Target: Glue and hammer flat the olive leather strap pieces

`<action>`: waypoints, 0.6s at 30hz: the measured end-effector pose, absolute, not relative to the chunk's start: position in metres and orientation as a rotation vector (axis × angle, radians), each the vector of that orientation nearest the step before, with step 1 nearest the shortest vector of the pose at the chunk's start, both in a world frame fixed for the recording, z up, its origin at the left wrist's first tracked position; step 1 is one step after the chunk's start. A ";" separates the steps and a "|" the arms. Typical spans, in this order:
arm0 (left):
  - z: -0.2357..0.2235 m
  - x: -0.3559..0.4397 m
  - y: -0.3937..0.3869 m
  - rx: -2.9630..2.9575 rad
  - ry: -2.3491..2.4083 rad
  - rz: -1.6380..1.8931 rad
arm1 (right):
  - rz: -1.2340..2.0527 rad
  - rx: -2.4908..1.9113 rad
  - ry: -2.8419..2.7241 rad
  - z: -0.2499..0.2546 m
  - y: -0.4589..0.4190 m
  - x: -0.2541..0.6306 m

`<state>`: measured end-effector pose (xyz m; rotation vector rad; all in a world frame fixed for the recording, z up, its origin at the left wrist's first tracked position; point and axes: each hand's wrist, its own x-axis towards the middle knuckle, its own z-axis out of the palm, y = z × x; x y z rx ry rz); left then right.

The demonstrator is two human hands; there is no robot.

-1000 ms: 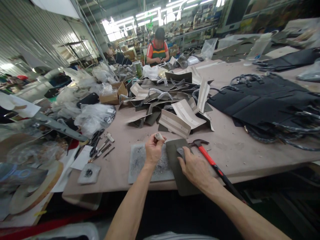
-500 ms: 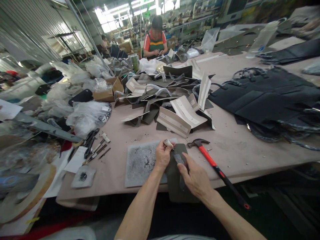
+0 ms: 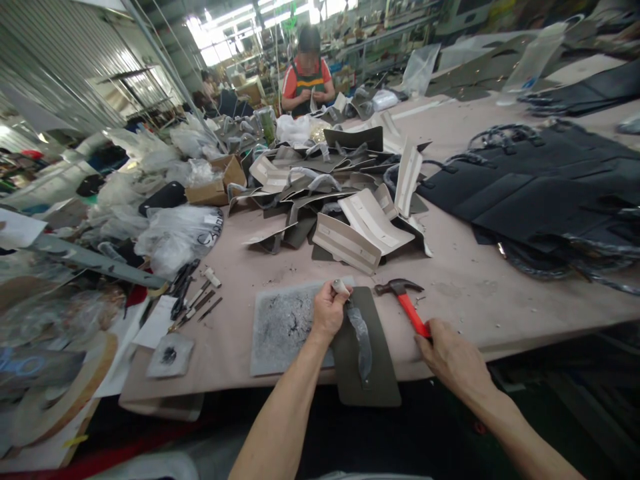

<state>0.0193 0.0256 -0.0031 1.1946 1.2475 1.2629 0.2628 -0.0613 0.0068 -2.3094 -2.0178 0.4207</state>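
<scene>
Holding clear plastic (image 3: 204,172), a box (image 3: 207,195) stands well apart from the hammer (image 3: 411,310).

A ribbed metal wall (image 3: 60,57) slants along the left, near a slim pole (image 3: 171,67). Bright windows (image 3: 216,53) and tube lights (image 3: 234,15) glow at the back. The pinkish-beige tabletop (image 3: 505,308) spreads wide; dark green floor (image 3: 533,427) shows dimly at lower right.

In our left hand (image 3: 329,311) we hold a whitish cylinder (image 3: 341,287) at the far end of an olive panel (image 3: 383,370), which overlaps a grey slab (image 3: 280,327) and overhangs the desk (image 3: 450,263). Our right hand (image 3: 454,357) grips a red-shafted hammer (image 3: 411,313). Beyond piled panels (image 3: 377,223) we see a co-worker (image 3: 306,83).
</scene>
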 end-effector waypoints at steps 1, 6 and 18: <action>-0.003 0.019 0.026 1.206 1.250 1.255 | 0.540 -2.287 -1.944 0.009 -0.059 0.262; -0.001 0.022 0.023 1.323 1.340 1.230 | 1.566 -1.886 -1.114 0.021 -0.051 0.251; -0.003 0.030 0.020 1.345 1.474 1.349 | 1.504 -1.579 -1.043 0.091 -0.064 0.231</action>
